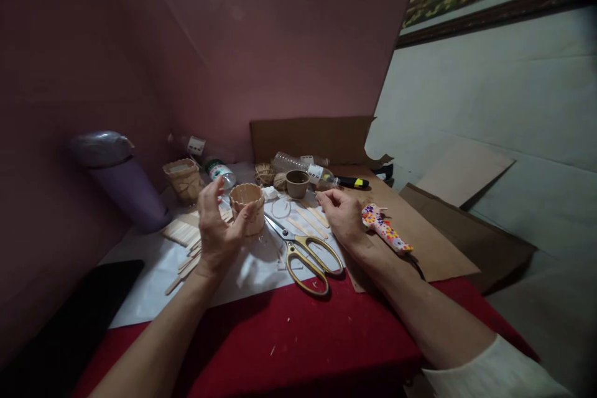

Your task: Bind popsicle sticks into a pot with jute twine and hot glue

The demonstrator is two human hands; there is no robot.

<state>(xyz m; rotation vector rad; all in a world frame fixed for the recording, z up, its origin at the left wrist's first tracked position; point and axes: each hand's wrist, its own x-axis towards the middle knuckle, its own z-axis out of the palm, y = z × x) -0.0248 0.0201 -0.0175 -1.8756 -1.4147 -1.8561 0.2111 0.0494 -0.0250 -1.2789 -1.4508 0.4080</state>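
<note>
My left hand (217,227) is raised palm-up with its fingers curled around a small round cup made of wooden sticks (247,205), thumb against its side. My right hand (342,214) rests knuckles-up on the white sheet (153,280), fingers bent over loose flat wooden sticks (310,217); whether it pinches one is hidden. Gold-handled scissors (305,252) lie between the two hands. A colourful patterned glue gun (385,228) lies just right of my right hand.
A red cloth (298,342) covers the near table. Behind stand a small brown pot (297,183), plastic bottles (303,168), twine balls, a stick basket (183,179), a purple tumbler (124,183), cardboard sheets (420,224) and a black-yellow knife (352,182).
</note>
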